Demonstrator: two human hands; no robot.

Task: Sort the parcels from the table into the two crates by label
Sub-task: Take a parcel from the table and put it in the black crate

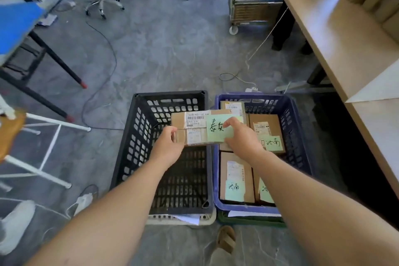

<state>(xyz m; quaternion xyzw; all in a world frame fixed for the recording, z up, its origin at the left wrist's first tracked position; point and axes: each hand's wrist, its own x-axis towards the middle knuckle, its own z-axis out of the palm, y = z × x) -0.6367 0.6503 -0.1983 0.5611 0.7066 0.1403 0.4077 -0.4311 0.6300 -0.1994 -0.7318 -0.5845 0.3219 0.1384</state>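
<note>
We hold the parcel (194, 130) level above the black crate (129, 136), our left hand (167, 143) gripping its left end and our right hand (239, 137) pinching the right end at the green note (217, 128), so the writing faces up. It reads 泰安; the parcels (236, 170) in the blue crate (301, 136) read 济南, so we judge black is its place.

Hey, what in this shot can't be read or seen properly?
- Head view: green note on the held parcel, second character partly covered by the right hand.
- Near-right parcel in the blue crate: largely behind the right forearm.
- Shipping label print: too small and blurred.
</note>
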